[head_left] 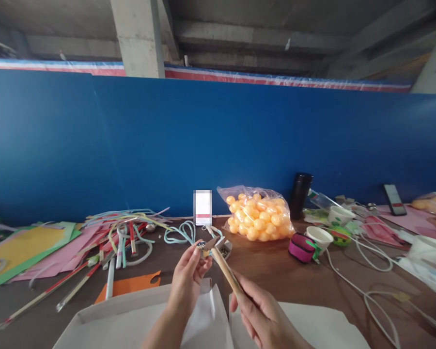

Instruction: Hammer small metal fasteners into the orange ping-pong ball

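My left hand is raised over the table with its fingertips pinched on a small metal bell-like piece. My right hand is wrapped round the lower end of a thin wooden stick that slants up and left, its tip meeting the small piece. Both hands hover above white cardboard sheets at the near edge.
A clear bag of orange balls lies behind the hands, with a black tumbler, a magenta pouch and white paper cups to the right. Coloured paper, strips and sticks litter the left. White cables trail right. A blue wall backs the table.
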The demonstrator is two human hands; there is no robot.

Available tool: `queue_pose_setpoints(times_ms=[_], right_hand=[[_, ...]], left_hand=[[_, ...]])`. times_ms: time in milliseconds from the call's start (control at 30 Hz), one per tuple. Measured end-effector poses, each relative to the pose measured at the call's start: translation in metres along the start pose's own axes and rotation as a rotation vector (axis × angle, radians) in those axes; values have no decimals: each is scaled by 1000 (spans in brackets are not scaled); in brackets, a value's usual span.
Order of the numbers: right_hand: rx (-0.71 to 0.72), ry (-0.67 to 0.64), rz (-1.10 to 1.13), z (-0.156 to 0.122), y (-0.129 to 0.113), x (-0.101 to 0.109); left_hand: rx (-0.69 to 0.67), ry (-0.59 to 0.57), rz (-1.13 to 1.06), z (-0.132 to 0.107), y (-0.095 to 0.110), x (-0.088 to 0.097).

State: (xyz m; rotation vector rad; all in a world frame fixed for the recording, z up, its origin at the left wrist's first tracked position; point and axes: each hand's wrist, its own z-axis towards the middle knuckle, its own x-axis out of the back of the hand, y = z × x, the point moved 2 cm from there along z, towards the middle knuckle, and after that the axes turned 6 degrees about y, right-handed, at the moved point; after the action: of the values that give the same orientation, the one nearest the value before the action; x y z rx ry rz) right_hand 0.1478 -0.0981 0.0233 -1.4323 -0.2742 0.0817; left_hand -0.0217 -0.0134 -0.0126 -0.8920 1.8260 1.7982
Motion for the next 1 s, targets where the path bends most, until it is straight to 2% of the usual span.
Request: queue_pose_setpoints(times_ms=[200,367,533,700,867,1000], right_hand=[[14,82,1,-1,-1,0],[10,64,-45,-1,-6,-1],[-3,107,-21,-2,-4,0],[-10,47,-65,-3,-5,-1],[8,92,-44,-3,-4,0],[10,66,-83,-4,-1,0]], left_hand=[[-41,26,-6,-1,4,-1],[-65,12,33,-2,5,-2],[-63,26,37,-3,5,-2],[-67,38,33,-3,5,-2],[-52,27,17,-2,4,-2],[-51,29,22,-2,4,-2]])
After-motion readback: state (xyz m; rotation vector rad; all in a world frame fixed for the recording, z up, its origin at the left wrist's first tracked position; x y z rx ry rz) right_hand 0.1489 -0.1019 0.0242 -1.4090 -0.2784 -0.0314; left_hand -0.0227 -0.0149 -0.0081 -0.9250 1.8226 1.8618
